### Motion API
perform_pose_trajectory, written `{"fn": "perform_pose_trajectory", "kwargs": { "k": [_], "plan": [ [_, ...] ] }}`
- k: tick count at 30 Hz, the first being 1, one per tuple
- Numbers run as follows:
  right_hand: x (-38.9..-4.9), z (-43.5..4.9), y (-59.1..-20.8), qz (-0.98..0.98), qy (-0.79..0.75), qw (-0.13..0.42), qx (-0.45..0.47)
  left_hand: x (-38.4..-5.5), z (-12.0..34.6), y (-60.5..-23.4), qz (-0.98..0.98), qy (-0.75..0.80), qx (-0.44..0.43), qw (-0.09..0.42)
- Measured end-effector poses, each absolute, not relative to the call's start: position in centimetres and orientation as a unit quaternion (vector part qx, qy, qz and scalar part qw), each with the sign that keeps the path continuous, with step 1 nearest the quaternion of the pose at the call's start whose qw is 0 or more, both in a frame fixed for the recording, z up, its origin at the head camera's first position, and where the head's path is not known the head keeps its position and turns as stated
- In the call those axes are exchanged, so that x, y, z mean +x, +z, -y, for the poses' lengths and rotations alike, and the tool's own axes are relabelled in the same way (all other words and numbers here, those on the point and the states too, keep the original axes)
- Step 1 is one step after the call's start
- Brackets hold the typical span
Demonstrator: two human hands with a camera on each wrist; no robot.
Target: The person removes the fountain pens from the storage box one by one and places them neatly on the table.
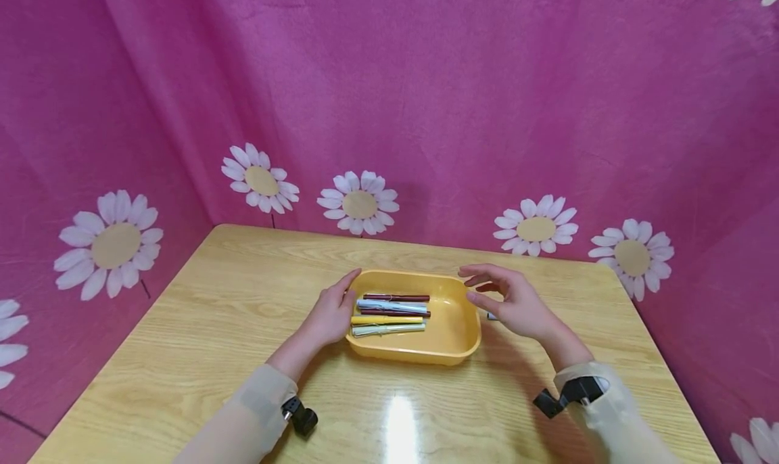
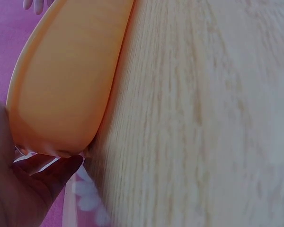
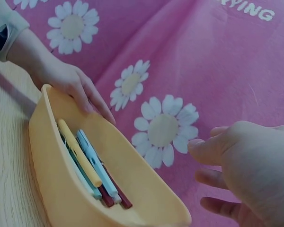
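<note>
A yellow plastic bin sits on the table with several pens lying side by side in its left half. Among them are a yellow pen, a pale green pen, light blue pens and dark red pens. My left hand grips the bin's left end, its thumb at the rim and fingers bent against the outside wall. By the right end hovers my right hand, fingers loosely bent and holding nothing; the right wrist view shows it apart from the rim.
A small dark-and-white end of an object shows on the table beside the right hand, mostly hidden. The wooden table meets a pink cloth with white flowers at its back and sides. Both wrists carry small black cameras.
</note>
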State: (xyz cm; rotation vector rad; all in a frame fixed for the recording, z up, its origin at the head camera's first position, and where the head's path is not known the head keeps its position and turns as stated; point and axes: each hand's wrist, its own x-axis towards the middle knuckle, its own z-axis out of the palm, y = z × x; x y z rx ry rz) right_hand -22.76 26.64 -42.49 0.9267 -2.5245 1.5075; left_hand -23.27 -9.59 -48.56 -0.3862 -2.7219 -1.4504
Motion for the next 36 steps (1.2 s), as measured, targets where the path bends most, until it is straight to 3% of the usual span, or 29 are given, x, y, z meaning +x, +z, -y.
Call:
{"fn": "perform_pose_trajectory", "kwargs": {
  "k": [36],
  "plan": [
    [-24.8, -20.3, -43.9, 0.788, 0.522, -0.034, 0.324, -23.3, 9.7, -48.7, 0.874, -0.47, -0.119, 0.02]
  ]
}}
